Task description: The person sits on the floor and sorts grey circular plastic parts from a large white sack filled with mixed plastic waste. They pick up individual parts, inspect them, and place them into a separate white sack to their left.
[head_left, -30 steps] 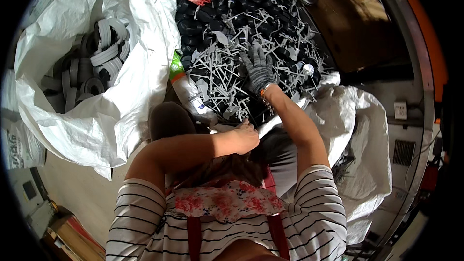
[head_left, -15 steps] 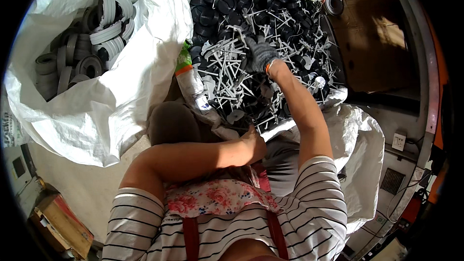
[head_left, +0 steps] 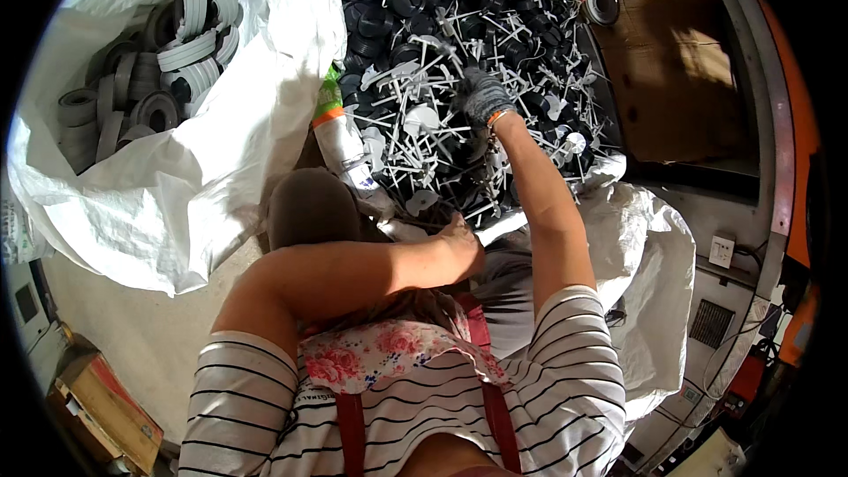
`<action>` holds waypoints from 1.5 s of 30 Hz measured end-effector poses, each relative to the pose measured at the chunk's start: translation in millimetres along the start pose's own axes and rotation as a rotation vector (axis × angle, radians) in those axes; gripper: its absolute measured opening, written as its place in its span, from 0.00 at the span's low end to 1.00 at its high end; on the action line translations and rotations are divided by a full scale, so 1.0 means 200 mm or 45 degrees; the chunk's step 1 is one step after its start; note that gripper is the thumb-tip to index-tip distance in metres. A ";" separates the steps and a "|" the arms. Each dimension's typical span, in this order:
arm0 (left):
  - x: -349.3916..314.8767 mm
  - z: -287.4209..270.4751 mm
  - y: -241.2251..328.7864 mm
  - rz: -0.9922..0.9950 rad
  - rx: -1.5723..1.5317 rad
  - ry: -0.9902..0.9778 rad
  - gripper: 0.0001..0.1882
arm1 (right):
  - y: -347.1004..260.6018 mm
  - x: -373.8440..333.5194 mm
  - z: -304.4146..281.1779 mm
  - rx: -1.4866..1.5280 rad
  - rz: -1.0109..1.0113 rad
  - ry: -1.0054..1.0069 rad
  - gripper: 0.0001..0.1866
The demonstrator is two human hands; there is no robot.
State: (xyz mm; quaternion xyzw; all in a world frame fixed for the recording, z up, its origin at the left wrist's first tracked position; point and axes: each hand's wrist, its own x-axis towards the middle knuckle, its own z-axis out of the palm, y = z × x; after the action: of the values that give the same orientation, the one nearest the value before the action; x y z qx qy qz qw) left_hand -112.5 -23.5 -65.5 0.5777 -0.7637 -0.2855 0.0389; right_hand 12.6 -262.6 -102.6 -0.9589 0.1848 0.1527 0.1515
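Observation:
A heap of thin grey-white plastic sprues [head_left: 397, 93] with flat round tabs lies over black round plastic caps [head_left: 371, 19] in a white sack [head_left: 505, 226]. My right hand [head_left: 488, 99], in a dark grey knit glove with an orange cuff, reaches into the middle of the heap. Its fingers curl down among the sprues, and their tips are hidden. My left hand [head_left: 460, 249], bare at the wrist, is closed at the sack's near rim, with the thumb side up. The forearm crosses in front of my body.
On the left, a big white sack [head_left: 185, 212] stands open with grey ringed plastic parts [head_left: 190, 51] inside. A cardboard sheet [head_left: 662, 79] is at the right, with a round grey part [head_left: 601, 3] at its edge. A wall socket [head_left: 721, 252] and a cardboard box [head_left: 110, 411] are lower down.
My right hand has shifted slightly among the sprues, its fingers curling lower, and a few sprues on top lie differently. My left hand keeps its place at the rim.

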 end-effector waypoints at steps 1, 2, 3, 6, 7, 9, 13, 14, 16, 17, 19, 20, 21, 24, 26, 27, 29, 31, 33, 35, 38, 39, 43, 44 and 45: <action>0.00 -0.02 0.03 0.004 -0.058 0.015 0.14 | -0.02 -0.07 -0.10 0.004 0.176 -0.054 0.22; 0.01 -0.04 0.05 0.009 -0.121 0.028 0.14 | 0.29 -0.01 0.09 0.245 0.086 0.179 0.18; -0.02 -0.04 0.02 -0.072 -0.196 0.041 0.15 | 0.15 -0.04 0.01 0.609 0.091 0.302 0.19; -0.02 -0.06 0.01 -0.034 -0.261 -0.046 0.17 | 0.06 -0.27 -0.37 0.780 0.261 0.244 0.21; -0.03 -0.10 0.02 -0.021 -0.172 -0.109 0.17 | 0.22 -0.21 -0.30 0.698 0.217 0.361 0.13; -0.02 -0.05 -0.01 -0.037 -0.092 -0.051 0.18 | 0.26 -0.28 -0.43 0.529 0.132 0.390 0.15; -0.05 -0.17 0.02 0.008 -0.103 -0.219 0.17 | 0.52 -0.46 -0.52 0.688 0.049 0.426 0.18; -0.06 -0.20 0.02 -0.014 -0.116 -0.247 0.14 | 0.54 -0.53 -0.55 1.177 0.093 0.452 0.18; -0.03 -0.19 0.03 0.003 -0.046 -0.218 0.13 | 0.62 -0.73 -0.64 1.693 0.043 0.468 0.17; -0.03 -0.17 0.00 -0.008 -0.060 -0.220 0.13 | 0.49 -0.85 -0.73 1.507 0.081 0.571 0.17; -0.03 -0.15 -0.02 -0.001 -0.053 -0.219 0.12 | 0.29 -1.21 -0.92 1.702 -0.015 0.368 0.16; -0.03 -0.15 -0.01 0.006 -0.052 -0.234 0.13 | 0.26 -1.41 -0.99 1.755 0.132 0.439 0.17; -0.03 -0.13 -0.01 -0.013 -0.050 -0.248 0.13 | 0.21 -1.56 -1.04 1.813 0.260 0.494 0.17; -0.02 -0.10 0.06 0.058 0.036 -0.243 0.12 | 0.67 -2.22 -1.04 1.367 0.549 0.671 0.20; -0.02 -0.06 0.09 0.134 0.038 -0.181 0.12 | 1.09 -2.71 -0.96 0.977 0.841 0.642 0.23; -0.01 -0.05 0.13 0.215 0.037 -0.166 0.12 | 1.33 -3.06 -0.93 0.610 0.972 0.514 0.24; -0.08 -0.04 0.10 0.177 0.038 -0.204 0.12 | 1.24 -2.99 -0.76 -0.957 0.991 -0.284 0.27; -0.09 -0.05 0.13 0.244 0.132 -0.248 0.10 | 1.14 -2.86 -0.79 -0.925 1.115 0.045 0.31; -0.08 0.02 0.13 0.240 0.116 -0.229 0.10 | 0.76 -2.46 -0.83 -0.347 0.892 0.247 0.21; -0.09 0.01 0.12 0.243 0.100 -0.269 0.10 | 0.55 -2.07 -0.63 0.005 0.699 0.397 0.18; -0.09 -0.02 0.10 0.195 0.089 -0.302 0.10 | -0.03 -1.45 -0.37 0.740 0.624 0.141 0.33; -0.08 -0.03 0.12 0.215 0.102 -0.302 0.10 | 0.13 -1.32 -0.12 0.478 0.525 0.220 0.37; -0.02 0.03 0.04 0.104 0.026 -0.286 0.13 | -0.05 -0.70 0.13 1.309 0.778 0.056 0.35; -0.02 -0.03 0.08 0.136 0.036 -0.292 0.15 | 0.16 -0.61 0.29 0.933 0.611 0.057 0.33; -0.03 -0.03 0.08 0.113 0.057 -0.262 0.15 | 0.16 -0.56 0.29 0.953 0.663 0.074 0.29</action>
State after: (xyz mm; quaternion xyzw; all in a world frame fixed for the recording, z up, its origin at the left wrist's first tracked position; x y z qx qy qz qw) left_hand -122.0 -17.9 -51.9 0.5117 -0.7947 -0.3241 -0.0399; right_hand -112.5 -236.0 -123.7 -0.7637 0.4664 0.0813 0.4390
